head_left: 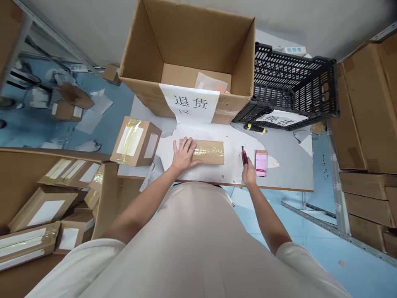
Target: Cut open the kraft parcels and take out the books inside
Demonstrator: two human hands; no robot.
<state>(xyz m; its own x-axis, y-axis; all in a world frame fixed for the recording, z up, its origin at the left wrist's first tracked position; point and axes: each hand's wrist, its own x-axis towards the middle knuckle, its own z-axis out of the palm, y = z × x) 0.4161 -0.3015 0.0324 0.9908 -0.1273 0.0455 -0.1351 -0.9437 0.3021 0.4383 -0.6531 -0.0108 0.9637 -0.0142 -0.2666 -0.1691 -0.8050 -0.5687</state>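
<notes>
A small flat cardboard box (212, 152) with clear tape along its top lies on the white-covered table near the front edge. My left hand (184, 155) rests on its left end, fingers spread and palm down. In my right hand (249, 171) is a red and black utility knife (244, 155), its tip pointing away from me, to the right of the box and apart from it. A phone (261, 163) with a pink screen lies just right of that hand.
A large open carton (142, 95) and a black plastic crate (285, 93) stand at the back. A taped box (135, 141) sits at the table's left. A yellow-black tool (255, 128) lies before the crate. Lower left, a big carton (107, 198) holds several parcels. Boxes (369, 111) are stacked at right.
</notes>
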